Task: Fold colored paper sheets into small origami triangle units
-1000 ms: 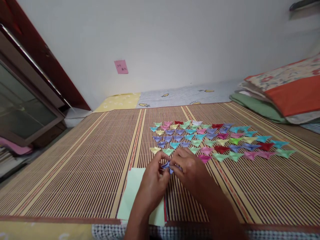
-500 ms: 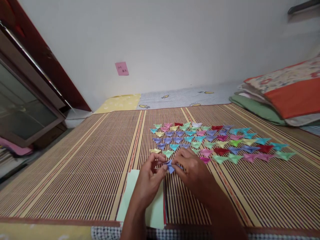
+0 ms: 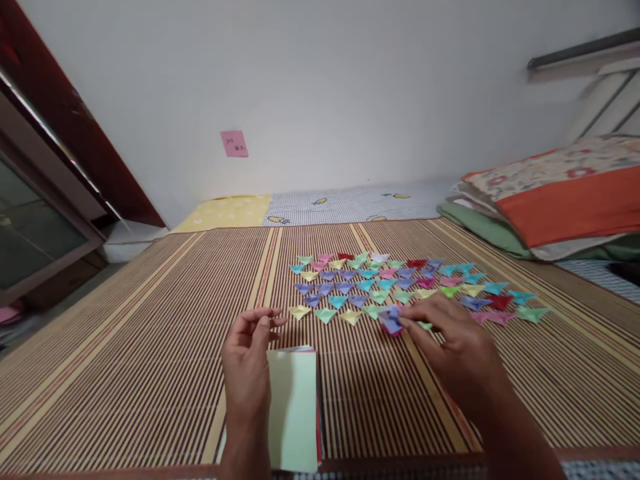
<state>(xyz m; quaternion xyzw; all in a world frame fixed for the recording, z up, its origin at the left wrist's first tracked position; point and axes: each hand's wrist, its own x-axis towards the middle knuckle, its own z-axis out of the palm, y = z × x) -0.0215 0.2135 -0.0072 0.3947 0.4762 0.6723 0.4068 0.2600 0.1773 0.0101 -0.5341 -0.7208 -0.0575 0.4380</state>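
Observation:
My right hand (image 3: 450,333) pinches a blue-purple folded paper boat (image 3: 391,317) between thumb and fingertips. It is held over the front row, in front of a magenta folded paper boat (image 3: 393,330) that shows partly beneath it. My left hand (image 3: 253,347) holds nothing, its fingers loosely curled and apart, beside a stack of coloured paper (image 3: 295,407) with a pale green sheet on top. Several rows of small folded paper boats in many colours lie on the mat, among them a yellow boat (image 3: 300,312) and a green boat (image 3: 326,316). My right hand hides some of them.
A striped bamboo mat (image 3: 175,347) covers the surface. Folded bedding (image 3: 565,200) is piled at the far right. A pink note (image 3: 234,143) sticks to the white wall. A glass-fronted cabinet (image 3: 35,227) stands at the left.
The hands have parted. My left hand let go of the blue-purple boat and moved left; my right hand carried the boat right to the front row. The view has turned slightly right.

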